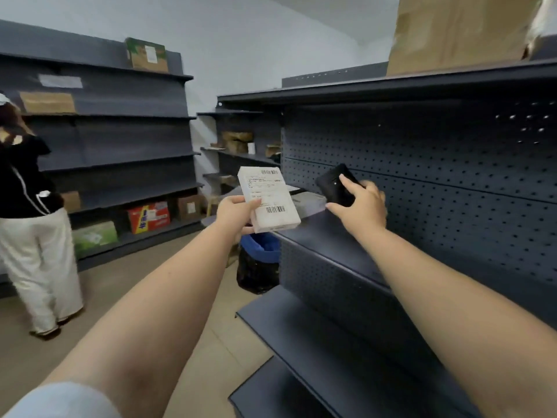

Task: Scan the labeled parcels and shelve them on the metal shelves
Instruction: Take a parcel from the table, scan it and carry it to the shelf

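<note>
Between two runs of dark grey metal shelving, a small white cardboard parcel (268,199) with a printed label and barcodes is held up in the left hand (233,214), thumb curled over its lower left corner and fingers wrapped beneath, label face tilted toward the camera. And just to its right, a black handheld scanner (337,185) is gripped in the right hand (361,208), index finger stretched along its back and the device angled toward the parcel; the two are near each other but not touching. Both are raised just above the front edge of a bare dark grey metal shelf (346,251) on the right-hand unit, which is backed by a perforated dark panel (437,182). A large brown cardboard box (458,31) is seen on that unit's top shelf. Below the parcel, a black bin with a blue liner (259,263) is set on the tan floor (114,291) at the end of the unit. Across the aisle, the left-hand shelving (120,140) is sparsely loaded: a green-and-brown carton (147,54) on top, a red carton (149,217) and a pale green one (95,236) low down. At the far left, another person in a black top and white trousers (33,230) is seen facing those shelves. Pale walls close off the room.
</note>
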